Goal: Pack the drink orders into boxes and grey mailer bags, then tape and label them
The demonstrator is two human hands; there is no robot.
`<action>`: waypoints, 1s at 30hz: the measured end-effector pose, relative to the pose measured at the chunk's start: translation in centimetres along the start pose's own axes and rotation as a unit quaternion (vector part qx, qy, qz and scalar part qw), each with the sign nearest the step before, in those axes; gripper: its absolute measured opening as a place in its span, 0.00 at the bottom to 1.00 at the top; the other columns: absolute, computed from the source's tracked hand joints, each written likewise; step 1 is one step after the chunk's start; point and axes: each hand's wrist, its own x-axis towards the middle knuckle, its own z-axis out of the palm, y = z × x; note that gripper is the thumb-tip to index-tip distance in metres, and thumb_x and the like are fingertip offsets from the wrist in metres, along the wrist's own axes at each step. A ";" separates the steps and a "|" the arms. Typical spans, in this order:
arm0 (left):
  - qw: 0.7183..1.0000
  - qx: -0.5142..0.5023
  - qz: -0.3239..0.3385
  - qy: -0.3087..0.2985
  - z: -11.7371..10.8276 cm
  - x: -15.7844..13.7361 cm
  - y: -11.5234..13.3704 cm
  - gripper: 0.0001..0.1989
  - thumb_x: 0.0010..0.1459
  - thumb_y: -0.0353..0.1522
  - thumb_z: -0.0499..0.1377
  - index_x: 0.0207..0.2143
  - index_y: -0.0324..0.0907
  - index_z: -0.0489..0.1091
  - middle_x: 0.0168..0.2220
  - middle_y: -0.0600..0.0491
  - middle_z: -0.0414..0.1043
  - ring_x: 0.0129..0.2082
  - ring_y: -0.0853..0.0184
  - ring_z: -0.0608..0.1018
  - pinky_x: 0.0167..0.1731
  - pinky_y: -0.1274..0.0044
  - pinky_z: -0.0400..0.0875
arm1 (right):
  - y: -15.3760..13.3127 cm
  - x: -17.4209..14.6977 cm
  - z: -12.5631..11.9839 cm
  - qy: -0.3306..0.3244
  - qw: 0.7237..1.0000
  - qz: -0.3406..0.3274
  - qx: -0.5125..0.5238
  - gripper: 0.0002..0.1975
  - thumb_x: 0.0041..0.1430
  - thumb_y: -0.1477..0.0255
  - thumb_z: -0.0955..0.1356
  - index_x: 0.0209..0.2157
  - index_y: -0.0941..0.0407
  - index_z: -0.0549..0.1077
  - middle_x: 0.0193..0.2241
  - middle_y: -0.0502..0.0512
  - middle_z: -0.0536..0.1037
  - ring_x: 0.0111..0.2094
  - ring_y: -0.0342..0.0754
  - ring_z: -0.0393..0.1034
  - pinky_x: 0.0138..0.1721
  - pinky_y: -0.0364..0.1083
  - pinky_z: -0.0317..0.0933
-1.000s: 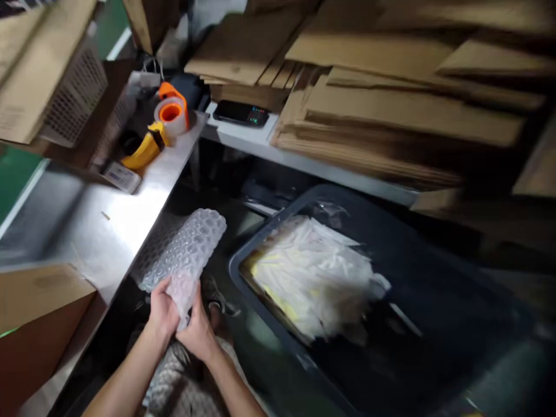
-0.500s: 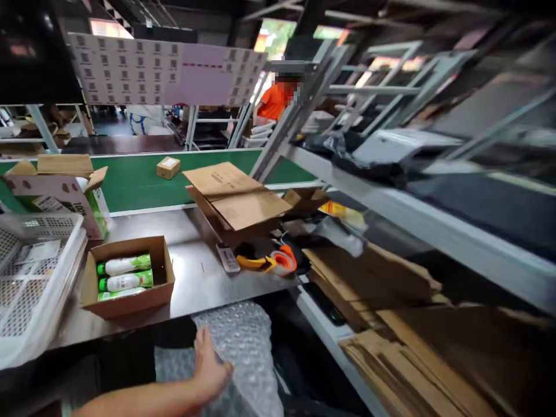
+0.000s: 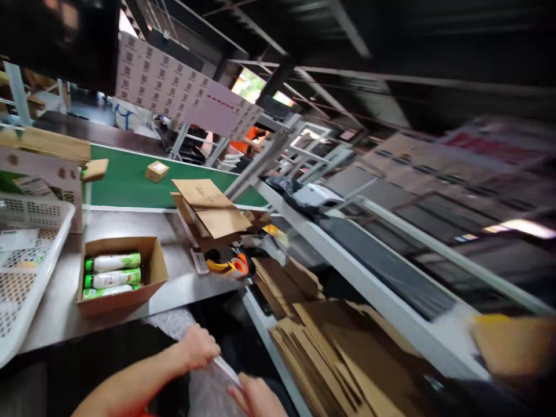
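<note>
Translucent plastic wrap (image 3: 208, 391) is held low at the front, below the near edge of the metal surface (image 3: 178, 289), with one part of it spread up towards that edge. Its pale, straight edge is stretched between the two hands. By the fingers of the left hand (image 3: 198, 347), curled tight, the wrap is gripped; by those of the right hand (image 3: 258, 397), blurred and partly cut off by the frame, the other end of the edge is pinched.

On the surface, three green-capped bottles (image 3: 112, 279) are laid side by side in an open cardboard box (image 3: 125, 301). To its left a white perforated basket (image 3: 50, 272) is placed. Further right, a yellow tape dispenser (image 3: 219, 267) and an orange tape dispenser (image 3: 241, 265) are set close together, near a larger open carton (image 3: 208, 202). Flat cardboard sheets (image 3: 304, 353) are stacked to the right of the hands. Behind the surface, a small parcel (image 3: 156, 171) is carried on a green belt (image 3: 119, 174).
</note>
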 end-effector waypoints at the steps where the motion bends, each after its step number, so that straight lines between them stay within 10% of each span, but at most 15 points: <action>1: 1.000 -0.004 -0.004 -0.007 -0.6 -0.3 0.3 0.05 0.57 0.33 0.66 0.29 0.43 0.73 0.31 0.51 0.80 0.33 0.61 0.81 0.30 0.73 0.67 | -0.8 -0.6 -1.2 -0.015 1.000 0.008 0.007 0.09 0.62 0.64 0.71 0.37 0.54 0.80 0.39 0.67 0.86 0.45 0.67 0.83 0.43 0.53 0.70; 5: 0.999 -0.019 -0.012 -0.035 -2.3 -0.5 0.8 0.05 0.61 0.30 0.60 0.35 0.42 0.76 0.38 0.46 0.82 0.41 0.57 0.82 0.39 0.70 0.69 | -1.2 -2.0 -4.4 -0.051 0.996 0.027 0.073 0.11 0.52 0.65 0.78 0.32 0.57 0.80 0.35 0.61 0.85 0.40 0.60 0.80 0.39 0.48 0.64; 11: 0.994 0.005 -0.061 -0.091 -4.6 0.3 0.0 0.15 0.61 0.25 0.53 0.42 0.39 0.79 0.42 0.42 0.83 0.46 0.50 0.83 0.47 0.66 0.73 | 3.8 -4.3 -5.6 -0.030 0.991 0.036 0.128 0.10 0.63 0.75 0.66 0.34 0.57 0.80 0.36 0.56 0.84 0.39 0.52 0.75 0.39 0.45 0.59; 16: 0.986 -0.034 0.034 -0.158 -5.6 0.4 3.7 0.26 0.55 0.32 0.62 0.58 0.50 0.76 0.54 0.49 0.82 0.55 0.54 0.81 0.57 0.67 0.71 | 4.4 -5.8 -6.8 -0.043 0.987 -0.035 0.152 0.07 0.63 0.70 0.69 0.34 0.56 0.80 0.32 0.54 0.82 0.33 0.49 0.71 0.35 0.44 0.56; 30: 0.996 -0.017 0.018 -0.091 -5.8 2.1 9.9 0.07 0.53 0.25 0.56 0.29 0.44 0.73 0.36 0.50 0.83 0.39 0.60 0.82 0.36 0.75 0.64 | 8.6 -9.8 -6.4 0.072 0.973 -0.086 0.202 0.25 0.72 0.59 0.58 0.24 0.56 0.70 0.22 0.49 0.70 0.26 0.44 0.59 0.32 0.45 0.53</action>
